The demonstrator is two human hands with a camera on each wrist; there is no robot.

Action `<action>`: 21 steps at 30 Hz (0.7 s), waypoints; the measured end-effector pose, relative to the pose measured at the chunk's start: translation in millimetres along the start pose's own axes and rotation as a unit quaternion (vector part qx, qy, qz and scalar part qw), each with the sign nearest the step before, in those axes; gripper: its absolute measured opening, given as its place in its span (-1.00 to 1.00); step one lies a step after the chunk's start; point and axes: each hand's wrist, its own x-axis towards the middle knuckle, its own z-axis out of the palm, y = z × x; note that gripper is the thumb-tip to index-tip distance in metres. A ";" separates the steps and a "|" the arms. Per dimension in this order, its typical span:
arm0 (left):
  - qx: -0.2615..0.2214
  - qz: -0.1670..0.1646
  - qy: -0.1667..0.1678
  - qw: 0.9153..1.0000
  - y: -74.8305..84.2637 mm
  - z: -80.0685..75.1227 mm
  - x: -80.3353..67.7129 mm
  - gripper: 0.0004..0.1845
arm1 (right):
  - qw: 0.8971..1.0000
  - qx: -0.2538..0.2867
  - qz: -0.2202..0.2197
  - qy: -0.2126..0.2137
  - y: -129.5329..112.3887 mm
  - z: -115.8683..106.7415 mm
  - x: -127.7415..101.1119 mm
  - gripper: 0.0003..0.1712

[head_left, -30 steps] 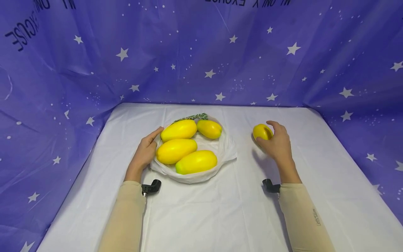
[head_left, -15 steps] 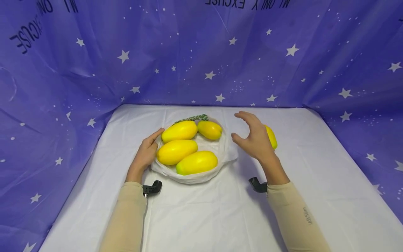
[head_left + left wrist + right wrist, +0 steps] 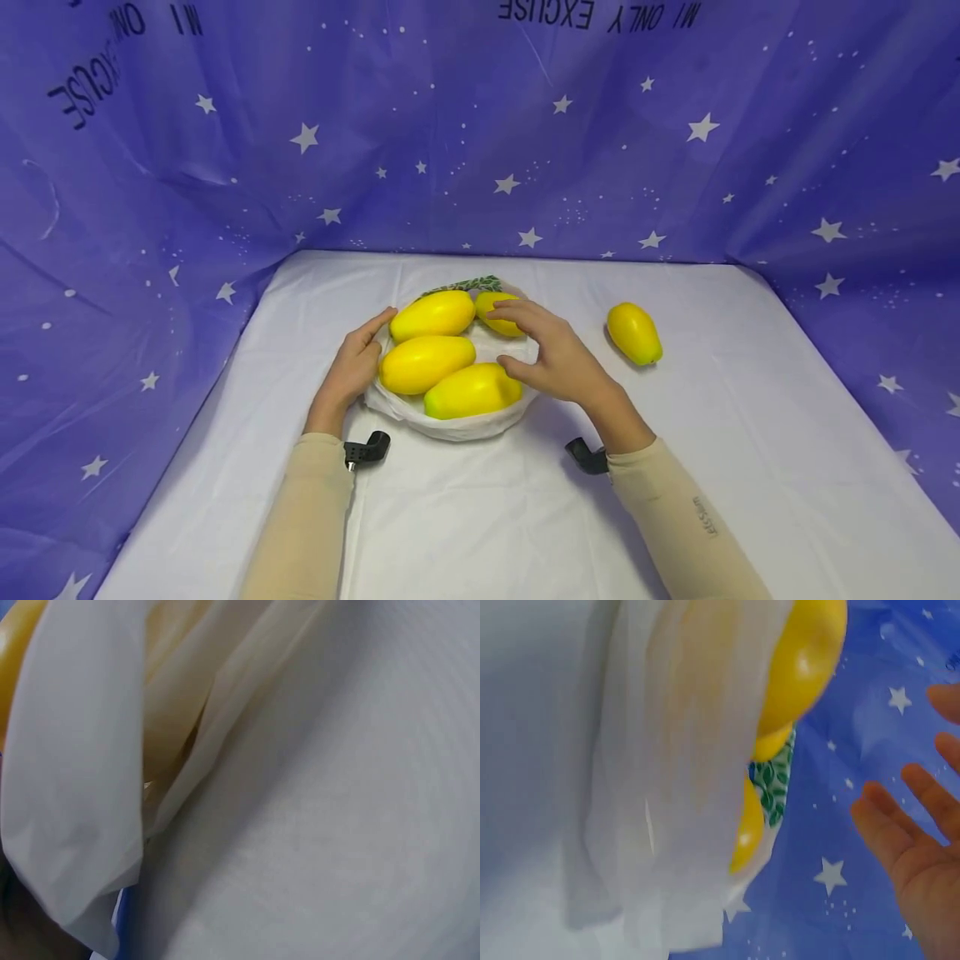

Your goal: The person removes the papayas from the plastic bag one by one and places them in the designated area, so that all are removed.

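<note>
Presumably the yellow fruits will handle as firm and stiff, their smooth skins a little slippery, so a broad grip round the widest part should suit them better than a pinch at an end; their weight cannot be told. The white bag (image 3: 457, 430) looks light, thin and limp, apt to crumple, and is best steadied by its rim.

The bag sits left of centre on the table (image 3: 450, 517), its mouth spread wide, with green leaf print at the far side. In it lie four glossy, elongated fruits: far-left (image 3: 432, 315), middle (image 3: 427, 365), near (image 3: 471, 393), green-tipped at its left end, and far-right (image 3: 486, 305), partly covered. A lone fruit (image 3: 633, 333) lies well apart on the right.

The right hand (image 3: 555, 354) spreads thumb and fingers wide over the bag's right side, holding nothing. The left hand (image 3: 352, 367) rests against the left rim, forefinger extended; whether it grips the plastic cannot be told.
</note>
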 end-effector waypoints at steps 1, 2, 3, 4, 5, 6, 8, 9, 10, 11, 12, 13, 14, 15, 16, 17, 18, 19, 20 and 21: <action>0.000 0.001 0.000 1.000 -0.2 0.1 0.2 -0.40 | 1.000 0.004 -0.005 -0.008 -0.9 2.9 0.6 -0.34; 0.000 0.003 0.000 1.000 -0.3 0.2 0.4 -0.40 | 1.000 0.009 -0.010 -0.017 -1.7 5.8 1.2 -0.35; 0.000 0.005 0.000 1.000 -0.2 0.3 0.5 -0.40 | 0.999 0.013 -0.016 -0.027 -2.6 8.4 1.8 -0.35; -0.001 0.006 0.000 1.000 -0.2 0.3 0.5 -0.40 | 0.999 0.015 -0.020 -0.037 -3.5 11.0 2.4 -0.35; -0.001 0.007 0.002 1.000 0.0 0.1 0.3 -0.40 | 0.998 0.017 -0.023 -0.047 -4.3 13.5 2.9 -0.35; -0.001 0.007 0.003 1.000 -0.2 0.0 0.2 -0.40 | 0.998 0.017 -0.023 -0.058 -4.9 15.8 3.0 -0.35; -0.002 0.008 0.004 1.000 -0.4 0.4 -0.1 -0.41 | 0.997 0.018 -0.018 -0.078 -6.2 19.6 2.3 -0.36; -0.002 0.009 0.005 1.000 -0.7 0.6 -0.1 -0.41 | 0.996 0.018 -0.012 -0.089 -6.4 21.4 1.6 -0.36; -0.003 0.010 0.005 1.000 -0.9 0.8 0.0 -0.41 | 0.995 0.016 -0.006 -0.099 -6.8 22.9 0.9 -0.36; -0.002 0.011 0.006 1.000 -1.4 1.0 0.2 -0.41 | 0.994 0.014 0.000 -0.109 -6.9 24.3 0.3 -0.37; -0.003 0.012 0.006 1.000 -1.9 1.2 0.6 -0.41 | 0.993 0.013 0.006 -0.118 -7.1 25.5 -0.4 -0.37; -0.004 0.012 0.005 1.000 -2.1 1.3 0.8 -0.41 | 0.992 0.012 0.011 -0.126 -7.1 26.4 -1.1 -0.37; -0.004 0.012 0.006 1.000 -2.5 1.4 1.2 -0.40 | 0.991 0.009 0.015 -0.134 -6.8 27.2 -1.6 -0.38; -0.004 0.012 0.006 1.000 -2.5 1.4 1.3 -0.40 | 0.990 0.005 0.018 -0.141 -6.3 27.8 -2.1 -0.39; -0.004 0.011 0.006 1.000 -2.3 1.2 1.3 -0.40 | 0.989 0.002 0.019 -0.146 -6.2 28.0 -2.3 -0.40; -0.005 0.010 0.006 1.000 -2.2 1.0 1.3 -0.40 | 0.988 -0.002 0.020 -0.151 -5.5 28.3 -2.6 -0.40; -0.005 0.009 0.006 1.000 -2.0 0.8 1.2 -0.40 | 0.988 -0.005 0.021 -0.155 -4.7 28.4 -3.0 -0.41; -0.005 0.009 0.006 1.000 -1.8 0.6 1.2 -0.40 | 0.987 -0.007 0.023 -0.161 -4.0 28.2 -3.4 -0.42; -0.004 0.008 0.006 1.000 -1.7 0.5 1.1 -0.40 | 0.986 -0.007 0.025 -0.167 -3.2 28.1 -3.8 -0.42; -0.002 0.007 0.006 1.000 -1.8 0.3 1.2 -0.40 | 0.984 -0.004 0.027 -0.173 -2.5 27.9 -4.3 -0.41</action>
